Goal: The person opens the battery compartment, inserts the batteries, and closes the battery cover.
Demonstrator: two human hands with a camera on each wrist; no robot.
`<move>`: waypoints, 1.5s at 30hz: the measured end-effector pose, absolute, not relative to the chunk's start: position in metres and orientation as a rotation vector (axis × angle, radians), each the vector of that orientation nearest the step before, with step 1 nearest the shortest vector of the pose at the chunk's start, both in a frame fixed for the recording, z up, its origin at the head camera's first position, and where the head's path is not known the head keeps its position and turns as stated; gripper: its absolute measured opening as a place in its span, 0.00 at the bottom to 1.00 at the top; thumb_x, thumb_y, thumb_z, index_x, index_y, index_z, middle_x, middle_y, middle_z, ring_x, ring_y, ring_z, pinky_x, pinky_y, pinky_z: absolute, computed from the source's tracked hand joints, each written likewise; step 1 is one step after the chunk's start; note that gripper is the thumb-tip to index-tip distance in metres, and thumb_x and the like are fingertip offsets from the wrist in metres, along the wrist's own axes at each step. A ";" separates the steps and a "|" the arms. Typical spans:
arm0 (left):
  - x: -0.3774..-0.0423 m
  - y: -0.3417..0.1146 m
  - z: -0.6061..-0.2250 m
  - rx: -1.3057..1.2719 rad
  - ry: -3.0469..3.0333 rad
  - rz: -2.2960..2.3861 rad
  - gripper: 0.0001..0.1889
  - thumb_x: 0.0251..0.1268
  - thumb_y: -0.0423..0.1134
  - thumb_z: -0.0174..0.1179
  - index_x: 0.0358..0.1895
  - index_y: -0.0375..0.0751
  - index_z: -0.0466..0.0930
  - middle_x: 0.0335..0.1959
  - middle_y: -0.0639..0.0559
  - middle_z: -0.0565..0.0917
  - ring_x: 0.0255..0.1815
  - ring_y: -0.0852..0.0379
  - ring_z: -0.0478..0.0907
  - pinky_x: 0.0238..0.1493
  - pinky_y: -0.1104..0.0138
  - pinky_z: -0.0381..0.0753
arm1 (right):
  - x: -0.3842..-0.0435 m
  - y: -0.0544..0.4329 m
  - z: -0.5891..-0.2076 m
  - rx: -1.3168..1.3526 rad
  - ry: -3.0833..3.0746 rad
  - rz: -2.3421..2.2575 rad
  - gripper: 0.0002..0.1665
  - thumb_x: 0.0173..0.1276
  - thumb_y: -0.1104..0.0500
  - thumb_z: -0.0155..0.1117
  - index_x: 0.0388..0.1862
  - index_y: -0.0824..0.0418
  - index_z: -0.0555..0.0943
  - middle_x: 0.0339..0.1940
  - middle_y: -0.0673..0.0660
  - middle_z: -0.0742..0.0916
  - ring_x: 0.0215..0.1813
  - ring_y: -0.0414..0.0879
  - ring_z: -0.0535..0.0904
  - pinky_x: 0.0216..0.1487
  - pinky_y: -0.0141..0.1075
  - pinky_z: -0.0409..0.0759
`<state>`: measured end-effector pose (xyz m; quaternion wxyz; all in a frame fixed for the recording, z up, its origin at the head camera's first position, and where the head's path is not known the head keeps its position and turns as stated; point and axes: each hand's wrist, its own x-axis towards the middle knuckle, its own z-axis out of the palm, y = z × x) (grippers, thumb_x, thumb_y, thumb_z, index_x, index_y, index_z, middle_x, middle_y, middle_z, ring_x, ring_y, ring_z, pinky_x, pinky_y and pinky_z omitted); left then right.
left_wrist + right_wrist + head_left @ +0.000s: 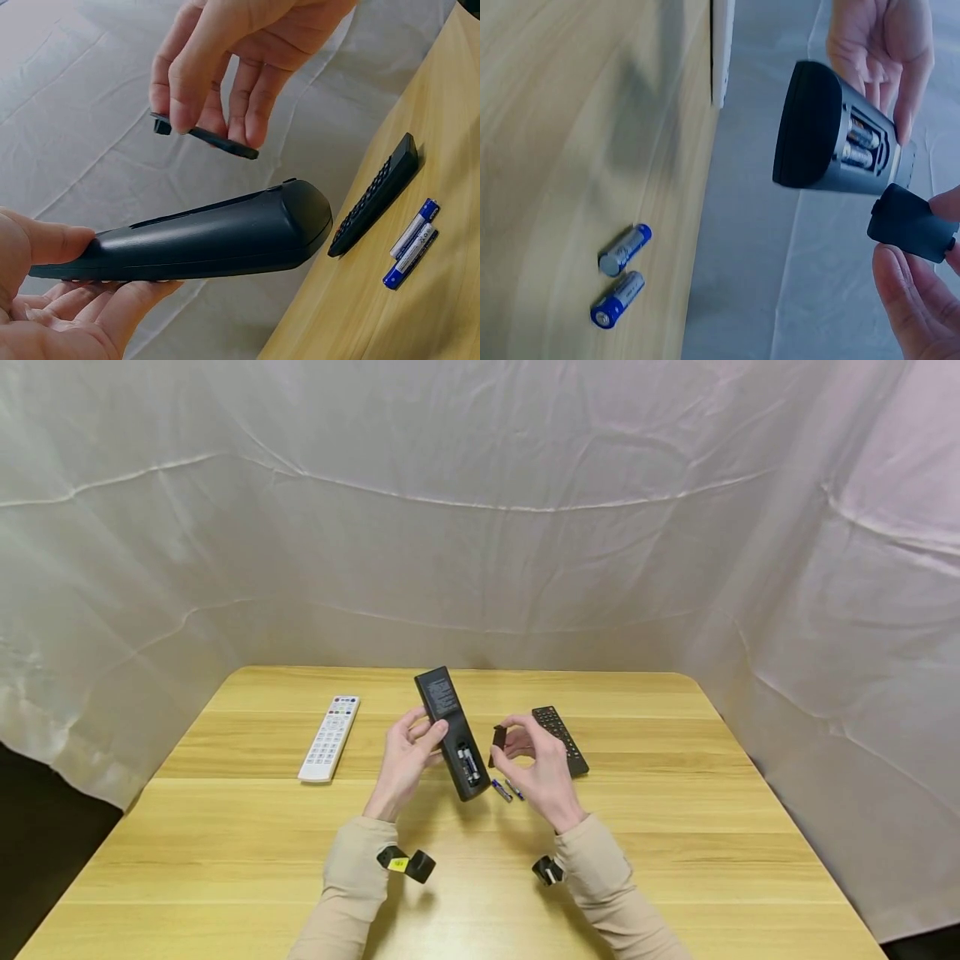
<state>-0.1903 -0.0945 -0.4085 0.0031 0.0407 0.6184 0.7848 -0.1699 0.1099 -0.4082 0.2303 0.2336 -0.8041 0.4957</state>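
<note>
My left hand (405,758) grips a black remote control (452,727) above the table, its back turned up and the thumb across it. Two batteries (860,144) lie side by side in its uncovered compartment. Between thumb and fingers, my right hand (542,768) pinches the small black battery cover (911,223), held apart from the remote near its compartment end. Two loose blue-and-silver batteries (411,244) rest on the table beneath the hands. Behind the right hand lies a second black remote (561,739), buttons up, partly hidden by that hand.
A white remote (329,739) lies on the left of the wooden table (225,852), buttons up. Pale cloth (480,560) hangs behind the table and along its sides. Each wrist carries a small black camera (420,865).
</note>
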 end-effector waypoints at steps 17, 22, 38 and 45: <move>-0.190 -0.092 -0.408 0.116 1.947 2.445 0.22 0.74 0.29 0.55 0.68 0.30 0.67 0.60 0.25 0.79 0.39 0.63 0.87 0.45 0.64 0.91 | -0.167 0.097 -0.415 0.728 -2.248 1.310 0.21 0.59 0.68 0.74 0.51 0.65 0.79 0.32 0.59 0.87 0.32 0.45 0.85 0.38 0.34 0.90; -0.190 -0.092 -0.409 0.123 1.972 2.428 0.22 0.74 0.29 0.55 0.68 0.30 0.67 0.61 0.24 0.78 0.41 0.60 0.87 0.44 0.63 0.91 | -0.165 0.094 -0.416 0.751 -2.275 1.257 0.20 0.60 0.68 0.74 0.50 0.66 0.78 0.31 0.59 0.87 0.32 0.45 0.85 0.37 0.35 0.90; -0.191 -0.090 -0.411 0.139 2.002 2.407 0.22 0.74 0.29 0.55 0.68 0.30 0.67 0.60 0.23 0.79 0.43 0.59 0.87 0.45 0.62 0.91 | -0.162 0.089 -0.418 0.746 -2.354 1.123 0.20 0.60 0.68 0.74 0.50 0.64 0.79 0.28 0.57 0.86 0.30 0.45 0.84 0.35 0.37 0.90; -0.190 -0.089 -0.411 0.177 1.991 2.384 0.22 0.74 0.29 0.55 0.68 0.30 0.67 0.60 0.22 0.78 0.44 0.58 0.86 0.45 0.61 0.91 | -0.164 0.093 -0.417 0.797 -2.415 1.114 0.20 0.61 0.67 0.74 0.50 0.63 0.79 0.29 0.57 0.85 0.30 0.44 0.84 0.34 0.36 0.89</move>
